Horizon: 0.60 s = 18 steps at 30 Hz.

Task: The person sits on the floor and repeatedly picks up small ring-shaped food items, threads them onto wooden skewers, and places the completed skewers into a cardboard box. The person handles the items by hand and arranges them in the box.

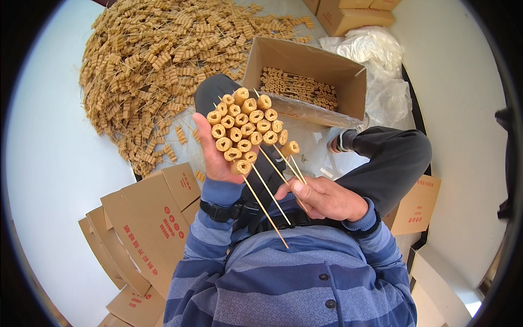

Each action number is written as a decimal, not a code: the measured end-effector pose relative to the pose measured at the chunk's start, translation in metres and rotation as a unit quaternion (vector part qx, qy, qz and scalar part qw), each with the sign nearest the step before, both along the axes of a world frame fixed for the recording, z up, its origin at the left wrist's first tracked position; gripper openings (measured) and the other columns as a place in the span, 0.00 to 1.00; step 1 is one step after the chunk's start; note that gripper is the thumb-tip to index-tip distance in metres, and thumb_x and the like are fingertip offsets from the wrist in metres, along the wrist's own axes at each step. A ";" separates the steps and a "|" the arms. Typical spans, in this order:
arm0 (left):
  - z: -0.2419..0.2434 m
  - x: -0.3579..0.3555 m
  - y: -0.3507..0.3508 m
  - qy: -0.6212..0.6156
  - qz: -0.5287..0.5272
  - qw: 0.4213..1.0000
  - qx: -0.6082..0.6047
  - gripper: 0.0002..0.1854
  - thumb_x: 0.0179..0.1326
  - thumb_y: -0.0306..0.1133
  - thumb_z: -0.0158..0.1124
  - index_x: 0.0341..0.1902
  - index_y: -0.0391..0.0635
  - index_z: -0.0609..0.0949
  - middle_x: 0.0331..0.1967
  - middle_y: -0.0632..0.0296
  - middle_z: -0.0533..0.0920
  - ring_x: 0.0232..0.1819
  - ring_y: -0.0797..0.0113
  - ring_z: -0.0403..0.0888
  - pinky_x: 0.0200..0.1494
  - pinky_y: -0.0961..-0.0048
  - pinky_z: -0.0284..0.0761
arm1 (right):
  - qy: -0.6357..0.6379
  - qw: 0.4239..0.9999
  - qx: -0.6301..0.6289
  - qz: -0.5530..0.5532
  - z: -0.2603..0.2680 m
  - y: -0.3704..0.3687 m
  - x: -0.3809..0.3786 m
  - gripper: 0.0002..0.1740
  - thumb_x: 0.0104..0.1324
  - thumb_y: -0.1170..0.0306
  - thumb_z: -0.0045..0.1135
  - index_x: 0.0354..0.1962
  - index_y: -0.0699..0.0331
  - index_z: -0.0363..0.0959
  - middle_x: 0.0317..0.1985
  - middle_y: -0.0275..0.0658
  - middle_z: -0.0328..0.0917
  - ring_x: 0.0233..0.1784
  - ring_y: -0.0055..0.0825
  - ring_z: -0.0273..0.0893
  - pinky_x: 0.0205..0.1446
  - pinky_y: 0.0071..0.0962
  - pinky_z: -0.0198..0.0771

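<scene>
A bunch of skewered tube-shaped food pieces (247, 118) rests in my left hand (220, 159), which cups it from below and the left. The pieces are golden brown, hollow and ring-like at their ends. Thin wooden sticks (269, 192) stick out of the bunch toward my body. My right hand (327, 198) pinches several of these sticks by their lower ends, at the right of the bunch. Beyond the bunch stands an open cardboard box (343, 77) with a plastic liner, partly filled with packed skewers (300, 88).
A large heap of loose skewers (163, 61) covers the floor at the upper left. Crumpled clear plastic bags (376, 61) lie right of the box. Printed cardboard cartons (151, 220) lean at the lower left; more cartons (351, 18) stand at the top right. A carton (419, 204) sits beyond my right knee.
</scene>
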<state>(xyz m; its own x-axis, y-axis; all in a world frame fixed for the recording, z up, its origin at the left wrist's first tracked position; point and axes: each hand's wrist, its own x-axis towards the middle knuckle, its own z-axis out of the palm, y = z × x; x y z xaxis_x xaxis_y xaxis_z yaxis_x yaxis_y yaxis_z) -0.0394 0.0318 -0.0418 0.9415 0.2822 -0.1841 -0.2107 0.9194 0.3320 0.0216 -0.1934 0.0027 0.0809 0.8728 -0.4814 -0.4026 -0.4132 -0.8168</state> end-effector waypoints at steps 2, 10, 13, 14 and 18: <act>-0.003 0.000 0.000 0.012 0.013 1.000 0.006 0.47 0.63 0.73 0.47 0.68 0.41 0.70 0.63 0.50 0.75 0.65 0.51 0.73 0.69 0.49 0.67 | -0.009 1.000 -0.004 -0.014 -0.003 0.000 -0.001 0.35 0.80 0.45 0.27 0.55 0.67 0.72 0.17 0.28 0.61 0.19 0.17 0.60 0.27 0.20 0.62; -0.013 0.003 0.004 -0.014 -0.038 0.998 0.047 0.48 0.65 0.73 0.43 0.67 0.37 0.70 0.54 0.49 0.80 0.57 0.50 0.78 0.58 0.48 0.77 | -0.144 0.988 0.003 -0.050 -0.011 -0.002 0.009 0.33 0.81 0.48 0.27 0.59 0.67 0.70 0.25 0.33 0.71 0.32 0.21 0.70 0.42 0.23 0.70; -0.011 0.004 0.001 -0.010 -0.011 1.000 0.001 0.48 0.65 0.73 0.43 0.67 0.36 0.70 0.55 0.48 0.80 0.57 0.50 0.78 0.57 0.50 0.78 | -0.160 0.985 -0.047 -0.033 -0.007 -0.001 0.016 0.33 0.81 0.47 0.27 0.58 0.66 0.70 0.25 0.34 0.71 0.32 0.21 0.71 0.42 0.22 0.69; -0.010 0.005 0.002 -0.010 -0.039 0.998 0.044 0.48 0.65 0.73 0.44 0.67 0.37 0.69 0.56 0.48 0.79 0.57 0.51 0.79 0.57 0.51 0.79 | -0.163 0.985 -0.047 -0.027 -0.006 0.001 0.017 0.34 0.81 0.47 0.27 0.58 0.66 0.71 0.21 0.31 0.67 0.26 0.19 0.67 0.36 0.21 0.67; -0.008 0.007 -0.018 -0.013 -0.025 0.999 0.036 0.51 0.65 0.74 0.41 0.75 0.39 0.60 0.70 0.50 0.68 0.67 0.56 0.72 0.66 0.57 0.73 | -0.058 0.997 -0.055 0.009 -0.001 0.000 0.022 0.33 0.80 0.45 0.28 0.54 0.62 0.74 0.18 0.29 0.60 0.23 0.19 0.63 0.32 0.24 0.64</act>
